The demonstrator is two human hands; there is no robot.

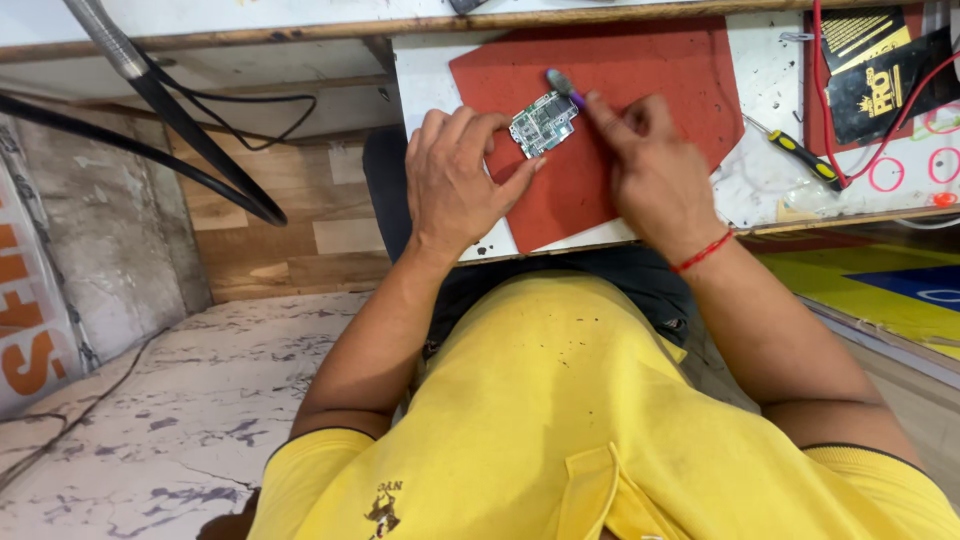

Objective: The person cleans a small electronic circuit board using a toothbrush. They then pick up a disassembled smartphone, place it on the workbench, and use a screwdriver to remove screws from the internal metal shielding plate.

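A small green circuit board [544,123] lies on a red mat [640,75] on the white workbench. My left hand [455,180] rests on the mat and pinches the board's left edge between thumb and fingers. My right hand [650,165] grips a small brush with a purple handle [565,88]; its grey bristle tip sits at the board's upper right corner. A red thread is tied round my right wrist.
A yellow-handled screwdriver [803,157] lies right of the mat. Red wires [880,130] and black packets [880,70] sit at the far right. A black cable and metal gooseneck [170,110] hang at left. Marble floor lies below.
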